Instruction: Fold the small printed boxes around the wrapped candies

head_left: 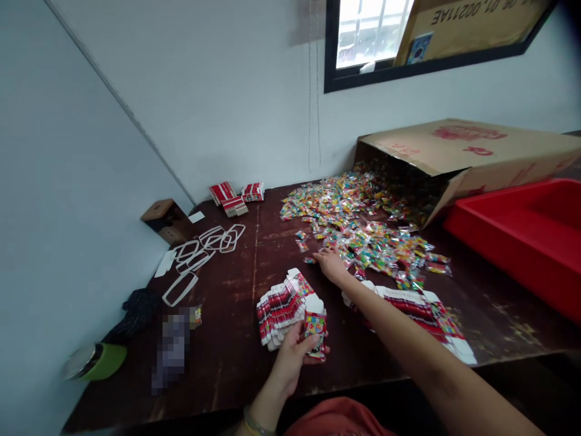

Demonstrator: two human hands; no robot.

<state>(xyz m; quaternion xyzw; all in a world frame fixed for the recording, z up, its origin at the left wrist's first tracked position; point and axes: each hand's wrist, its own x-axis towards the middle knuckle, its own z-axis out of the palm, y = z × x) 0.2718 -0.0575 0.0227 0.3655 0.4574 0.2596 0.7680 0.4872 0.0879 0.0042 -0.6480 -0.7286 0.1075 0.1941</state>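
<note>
My left hand [293, 354] is closed on a small red and white printed box [315, 332] near the table's front edge. Beside it lies a fanned stack of flat red and white cartons [279, 309]. My right hand [330, 263] reaches forward, fingers down on the table at the near edge of a spread of small colourful candy packets [363, 233]. Whether it grips a packet I cannot tell. A second row of flat cartons [422, 315] lies under my right forearm.
A tipped cardboard box [463, 154] spills packets at the back right. A red tray [526, 236] stands at the right. White cut-out frames [204, 248], a wooden block [163, 219], red cartons [233, 197], a green lidded container [95, 361] and a dark cloth [136, 309] lie left.
</note>
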